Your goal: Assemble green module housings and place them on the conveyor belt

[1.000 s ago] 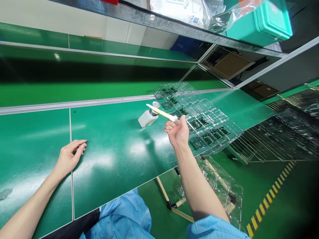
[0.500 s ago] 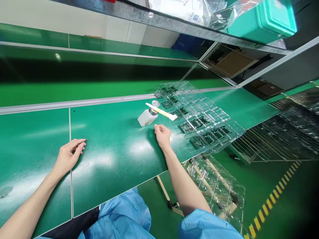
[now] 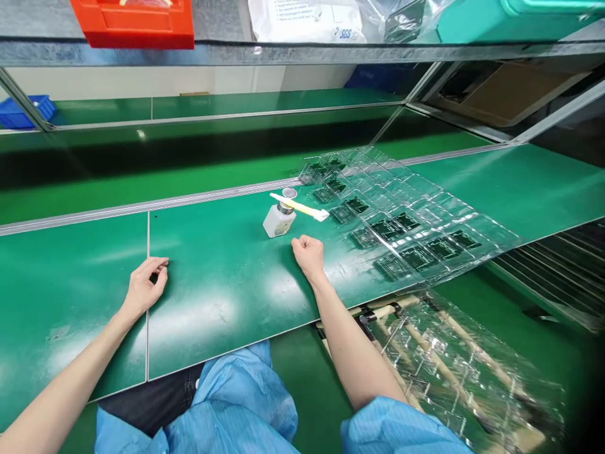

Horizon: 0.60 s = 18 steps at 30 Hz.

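Note:
My left hand (image 3: 147,282) rests on the green bench top beside the panel seam. Its fingers are loosely curved, with a gap between thumb and forefinger, and hold nothing. My right hand (image 3: 309,255) is curled into a fist on the bench, with no object showing in it. Just beyond it stands a white square bottle (image 3: 278,222) with a metal neck and a raised round lid. A yellow-and-white brush (image 3: 302,207) lies across the bottle's top. To the right, clear plastic trays (image 3: 425,208) hold several dark green circuit boards (image 3: 418,256).
An overhead metal shelf (image 3: 227,53) carries an orange-red bin (image 3: 137,22), a white printed bag (image 3: 307,22) and a teal box (image 3: 520,22). Below the bench's right edge, more clear trays (image 3: 454,353) lie on a tube frame. A blue bin (image 3: 28,112) sits far left.
The view has levelled and turned right, bringing the orange-red bin and blue bin into sight. My left hand's fingers have curled slightly. My right hand stays closed near the bottle.

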{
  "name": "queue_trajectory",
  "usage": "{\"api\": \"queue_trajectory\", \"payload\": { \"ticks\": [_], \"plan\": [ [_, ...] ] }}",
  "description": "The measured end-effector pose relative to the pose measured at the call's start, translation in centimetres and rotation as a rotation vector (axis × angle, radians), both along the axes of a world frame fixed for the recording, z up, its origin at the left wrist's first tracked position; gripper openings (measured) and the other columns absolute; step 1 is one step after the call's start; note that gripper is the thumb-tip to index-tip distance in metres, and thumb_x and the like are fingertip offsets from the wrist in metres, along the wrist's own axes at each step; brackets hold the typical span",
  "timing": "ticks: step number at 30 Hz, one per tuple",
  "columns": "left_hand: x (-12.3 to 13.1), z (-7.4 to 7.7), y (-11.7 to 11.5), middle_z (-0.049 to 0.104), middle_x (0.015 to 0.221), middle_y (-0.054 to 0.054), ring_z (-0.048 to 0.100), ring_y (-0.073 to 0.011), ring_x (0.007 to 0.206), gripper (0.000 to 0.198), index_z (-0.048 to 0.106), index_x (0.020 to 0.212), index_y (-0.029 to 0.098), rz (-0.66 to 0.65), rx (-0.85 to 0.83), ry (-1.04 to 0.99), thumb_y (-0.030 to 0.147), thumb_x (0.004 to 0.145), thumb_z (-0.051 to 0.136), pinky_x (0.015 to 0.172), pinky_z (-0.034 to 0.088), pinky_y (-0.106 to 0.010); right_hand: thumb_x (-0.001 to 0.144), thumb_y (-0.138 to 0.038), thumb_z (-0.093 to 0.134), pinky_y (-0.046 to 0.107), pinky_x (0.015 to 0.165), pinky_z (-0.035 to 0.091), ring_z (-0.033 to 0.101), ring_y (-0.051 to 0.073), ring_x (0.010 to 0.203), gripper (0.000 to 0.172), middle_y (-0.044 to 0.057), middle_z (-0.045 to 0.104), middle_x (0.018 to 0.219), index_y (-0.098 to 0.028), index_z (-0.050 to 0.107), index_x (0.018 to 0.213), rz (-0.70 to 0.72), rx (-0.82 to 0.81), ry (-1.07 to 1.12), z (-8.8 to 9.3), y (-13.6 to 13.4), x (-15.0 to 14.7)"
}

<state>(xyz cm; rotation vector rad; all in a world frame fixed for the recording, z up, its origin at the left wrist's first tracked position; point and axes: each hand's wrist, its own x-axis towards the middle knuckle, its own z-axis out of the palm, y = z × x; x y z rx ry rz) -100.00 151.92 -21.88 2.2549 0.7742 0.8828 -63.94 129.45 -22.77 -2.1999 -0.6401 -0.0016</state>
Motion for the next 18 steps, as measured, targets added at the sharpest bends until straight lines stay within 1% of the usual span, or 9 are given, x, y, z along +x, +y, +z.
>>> {"api": "queue_trajectory", "payload": {
  "ticks": [2, 5, 8, 10, 13, 15, 16, 17, 18],
  "plan": [
    [0.1, -0.3, 0.2, 0.071, 0.100, -0.011, 0.068, -0.0211, 0.090, 0.030, 0.068, 0.094, 0.016, 0.005, 0.078, 0.029, 0.038, 0.088, 0.048, 0.089, 0.058, -0.039, 0.101, -0.040, 0.063, 0.024, 0.065, 0.055, 0.061, 0.013, 0.073, 0.030, 0.001, 0.061, 0.088, -0.010, 0.063, 0.099, 0.004, 0.005, -0.012, 0.1, 0.3, -0.2],
    [0.3, -0.9, 0.6, 0.068, 0.114, -0.013, 0.063, -0.0257, 0.111, 0.029, 0.067, 0.096, 0.015, -0.009, 0.172, 0.078, 0.039, 0.091, 0.052, 0.102, 0.052, -0.048, 0.101, -0.040, 0.063, 0.024, 0.064, 0.055, 0.060, 0.012, 0.072, 0.030, 0.001, 0.061, 0.087, -0.010, 0.063, 0.098, 0.002, 0.010, -0.038, 0.4, 0.8, -0.4],
    [0.9, -0.8, 0.8, 0.064, 0.121, -0.012, 0.059, -0.0255, 0.118, 0.029, 0.065, 0.105, 0.014, -0.023, 0.238, 0.127, 0.040, 0.094, 0.058, 0.106, 0.047, -0.053, 0.101, -0.041, 0.063, 0.023, 0.064, 0.054, 0.060, 0.012, 0.071, 0.031, 0.001, 0.060, 0.085, -0.010, 0.063, 0.097, -0.014, 0.013, -0.073, 1.1, 1.3, -0.5],
    [1.4, -0.3, 0.7, 0.063, 0.122, -0.010, 0.059, -0.0248, 0.118, 0.030, 0.064, 0.110, 0.015, -0.021, 0.277, 0.162, 0.040, 0.095, 0.060, 0.105, 0.048, -0.052, 0.101, -0.042, 0.062, 0.022, 0.062, 0.052, 0.057, 0.011, 0.067, 0.033, -0.001, 0.058, 0.081, -0.010, 0.062, 0.093, -0.017, 0.015, -0.096, 2.1, 1.4, -0.8],
    [1.9, 0.9, 0.0, 0.062, 0.124, -0.010, 0.060, -0.0235, 0.115, 0.029, 0.063, 0.115, 0.016, 0.003, 0.336, 0.237, 0.038, 0.095, 0.061, 0.102, 0.051, -0.049, 0.100, -0.047, 0.062, 0.019, 0.054, 0.042, 0.046, 0.008, 0.054, 0.041, -0.004, 0.048, 0.066, -0.012, 0.056, 0.078, 0.013, 0.022, -0.128, 4.0, 1.3, -2.3],
    [2.2, 1.5, -0.2, 0.062, 0.125, -0.010, 0.061, -0.0227, 0.114, 0.028, 0.063, 0.115, 0.016, 0.020, 0.373, 0.305, 0.036, 0.095, 0.061, 0.100, 0.053, -0.047, 0.097, -0.048, 0.059, 0.019, 0.048, 0.029, 0.031, 0.007, 0.046, 0.051, -0.007, 0.033, 0.053, -0.016, 0.044, 0.060, 0.061, 0.040, -0.154, 5.1, 1.1, -3.0],
    [2.5, 1.7, 0.1, 0.062, 0.125, -0.010, 0.061, -0.0224, 0.114, 0.028, 0.063, 0.115, 0.017, 0.027, 0.389, 0.339, 0.036, 0.095, 0.061, 0.100, 0.053, -0.046, 0.095, -0.047, 0.053, 0.023, 0.046, 0.023, 0.026, 0.008, 0.043, 0.055, -0.005, 0.026, 0.048, -0.019, 0.035, 0.050, 0.098, 0.051, -0.171, 5.3, 1.2, -2.9],
    [2.7, 1.7, 0.5, 0.062, 0.126, -0.010, 0.061, -0.0222, 0.114, 0.028, 0.064, 0.115, 0.017, 0.034, 0.401, 0.371, 0.036, 0.095, 0.061, 0.100, 0.054, -0.046, 0.092, -0.047, 0.048, 0.026, 0.046, 0.020, 0.024, 0.009, 0.041, 0.057, -0.003, 0.023, 0.045, -0.022, 0.029, 0.045, 0.136, 0.066, -0.194, 5.3, 1.6, -2.6],
    [2.9, 1.6, 1.1, 0.062, 0.127, -0.010, 0.061, -0.0225, 0.115, 0.028, 0.064, 0.115, 0.016, 0.040, 0.411, 0.399, 0.035, 0.095, 0.062, 0.100, 0.053, -0.046, 0.089, -0.048, 0.045, 0.028, 0.046, 0.018, 0.023, 0.010, 0.040, 0.056, -0.001, 0.022, 0.043, -0.023, 0.026, 0.042, 0.169, 0.083, -0.223, 5.1, 2.2, -2.1]
  ]
}}
